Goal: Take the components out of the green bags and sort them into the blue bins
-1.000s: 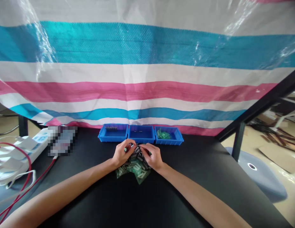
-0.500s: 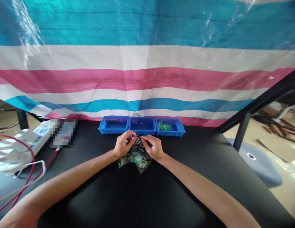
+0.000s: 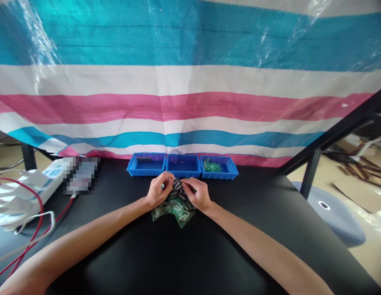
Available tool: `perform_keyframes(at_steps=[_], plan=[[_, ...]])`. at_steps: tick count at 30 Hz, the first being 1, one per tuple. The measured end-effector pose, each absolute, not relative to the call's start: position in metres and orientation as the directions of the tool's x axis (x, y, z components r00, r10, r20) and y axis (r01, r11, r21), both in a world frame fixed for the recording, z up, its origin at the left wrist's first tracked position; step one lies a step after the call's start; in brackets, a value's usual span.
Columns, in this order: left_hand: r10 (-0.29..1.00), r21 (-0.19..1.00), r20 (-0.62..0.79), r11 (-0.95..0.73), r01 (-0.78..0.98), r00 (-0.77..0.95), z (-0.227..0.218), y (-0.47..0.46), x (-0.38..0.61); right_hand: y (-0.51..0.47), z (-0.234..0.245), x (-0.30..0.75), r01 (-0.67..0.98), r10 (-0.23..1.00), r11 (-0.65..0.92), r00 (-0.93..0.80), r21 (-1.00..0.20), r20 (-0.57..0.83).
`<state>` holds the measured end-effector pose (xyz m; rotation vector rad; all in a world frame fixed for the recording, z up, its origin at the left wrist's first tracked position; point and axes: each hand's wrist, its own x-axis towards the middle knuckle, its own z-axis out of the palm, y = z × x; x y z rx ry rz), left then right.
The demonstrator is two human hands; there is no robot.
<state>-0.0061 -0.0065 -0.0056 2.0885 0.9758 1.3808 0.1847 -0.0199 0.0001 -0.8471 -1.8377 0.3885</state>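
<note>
My left hand (image 3: 159, 191) is curled at the left side of a pile, thumb and fingers pinched on something small with a silvery tip. My right hand (image 3: 197, 193) is bent in from the other side, fingertips closed together at the pile's top; what they grip is too small to make out. Between the hands lie many small dark grey cylindrical pieces (image 3: 178, 186). Nearer to me, green clear packets (image 3: 178, 207) with light, stick-like pieces spread on the black table (image 3: 166, 254).
Behind the hands stand three blue bins: a left bin (image 3: 146, 170) with a row of small round parts, a middle bin (image 3: 183, 169) with thin bits, and a right bin (image 3: 227, 174) with green packets. A white power strip (image 3: 53, 172) and cables lie left. A striped sheet (image 3: 190, 106) hangs behind.
The view has shifted slightly. My left fingers have moved a little, and a small silvery tip shows between them. My right hand stays at the pile.
</note>
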Motion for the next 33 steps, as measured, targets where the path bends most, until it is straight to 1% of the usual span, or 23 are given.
perform_keyframes(at_steps=[14, 23, 33], plan=[[0.764, 0.715, 0.619, -0.645, 0.271, 0.185, -0.0059, -0.0066, -0.0036, -0.0193, -0.0003, 0.1853, 0.380, 0.711, 0.692, -0.215, -0.614, 0.669], [0.768, 0.712, 0.625, -0.634, 0.300, 0.139, -0.0071, -0.0069, -0.0031, -0.0206, 0.0005, 0.1854, 0.389, 0.728, 0.674, -0.208, -0.628, 0.653], [0.766, 0.707, 0.632, -0.633, 0.316, 0.120, -0.0094, -0.0063, -0.0031, -0.0204, 0.0008, 0.1850, 0.393, 0.710, 0.691, -0.211, -0.607, 0.672]])
